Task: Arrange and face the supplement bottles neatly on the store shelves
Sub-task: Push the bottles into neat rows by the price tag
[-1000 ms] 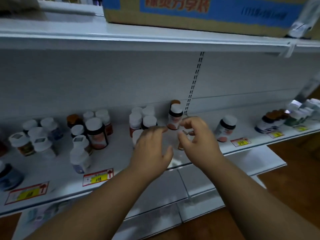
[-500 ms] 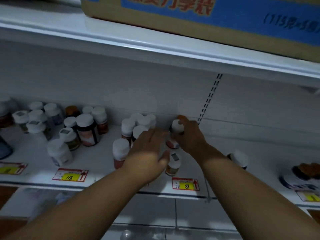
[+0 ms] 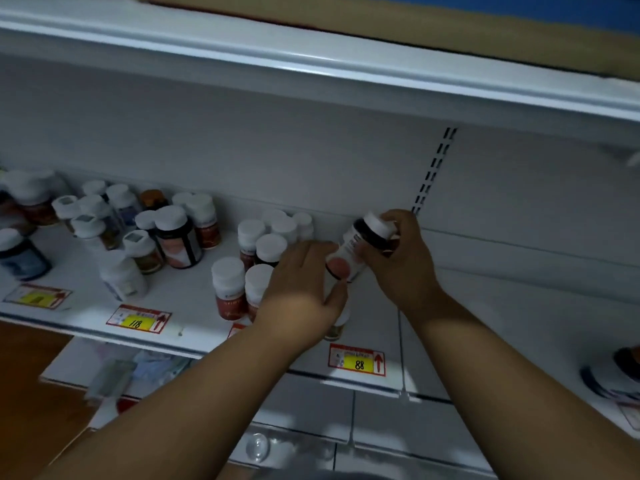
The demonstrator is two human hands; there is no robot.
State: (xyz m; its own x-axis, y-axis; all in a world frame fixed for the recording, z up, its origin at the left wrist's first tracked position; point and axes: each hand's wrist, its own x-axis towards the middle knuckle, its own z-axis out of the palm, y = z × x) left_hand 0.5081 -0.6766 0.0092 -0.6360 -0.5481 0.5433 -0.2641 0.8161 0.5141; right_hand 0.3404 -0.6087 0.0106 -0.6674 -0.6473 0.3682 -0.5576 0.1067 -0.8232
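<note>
White-capped and tilted, the dark supplement bottle [image 3: 360, 249] sits gripped in the right hand [image 3: 403, 263] above the shelf [image 3: 187, 292], while the left hand [image 3: 301, 292] at its 8 o'clock lies flat, fingers straight, touching it.

Tilted bottle [image 3: 360, 244] in right hand [image 3: 401, 261]

The shelf [image 3: 194, 299] looks like smooth white painted metal. On it, the bottles [image 3: 263, 251] seem plastic with matt white caps. Below the shelf, the floor [image 3: 31, 368] looks wooden.
</note>
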